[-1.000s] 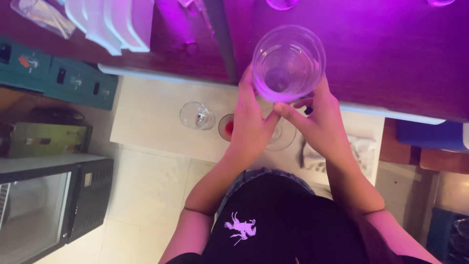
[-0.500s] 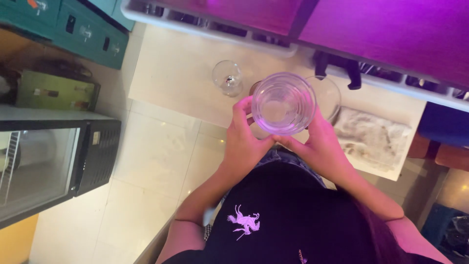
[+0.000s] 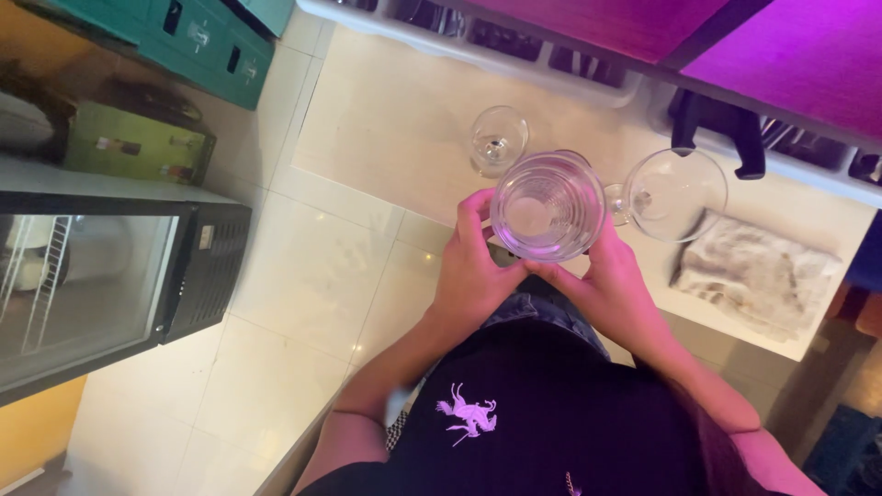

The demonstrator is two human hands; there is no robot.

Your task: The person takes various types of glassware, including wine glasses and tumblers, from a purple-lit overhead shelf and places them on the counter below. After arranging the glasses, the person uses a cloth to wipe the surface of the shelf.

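Observation:
I hold a clear, round glass tumbler (image 3: 548, 204) upright in front of my body, seen from straight above. My left hand (image 3: 475, 266) wraps its left side and my right hand (image 3: 609, 276) cups its right side and base. Just beyond it, on a pale work surface (image 3: 386, 129), stand a small wine glass (image 3: 499, 138) and a larger wine glass (image 3: 677, 194).
A crumpled grey cloth (image 3: 756, 273) lies on the surface at the right. A black glass-door fridge (image 3: 101, 276) stands at the left, with green crates (image 3: 165, 37) behind it. A purple-lit counter (image 3: 781, 46) runs along the top; pale floor tiles (image 3: 276, 303) lie below.
The tumbler has come down from above the purple counter to in front of my body, still in both hands. My view has tilted down toward the floor and fridge.

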